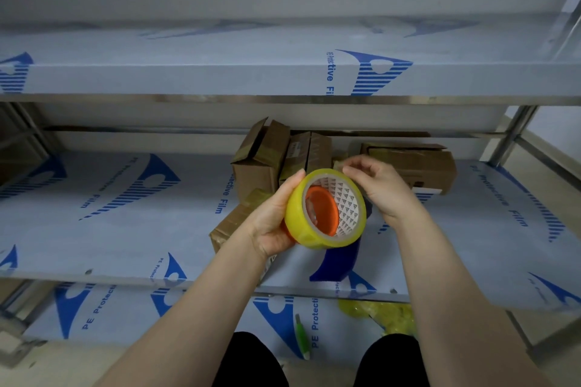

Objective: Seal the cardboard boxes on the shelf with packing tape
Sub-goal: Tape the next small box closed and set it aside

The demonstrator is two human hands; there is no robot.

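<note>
Tape (317, 237) is held up just in front of the boxes (261, 163) on the shelf (125, 214). The left hand (276, 220) grips the roll round its outer band. The right hand (380, 185) has its fingers pinching at the top rim, likely hunting the loose end. The roll looks light and stiff, the film thin and clingy, so hold the band and peel from the edge.

Left of the boxes (261, 163), the shelf (94, 204) offered wide open room, near edge to far. Boxes crowded its centre and far right. The upper shelf (188, 78) capped the gap above. The roll (325, 207), held by left hand (273, 220) and right hand (377, 185), hung before the boxes.
</note>
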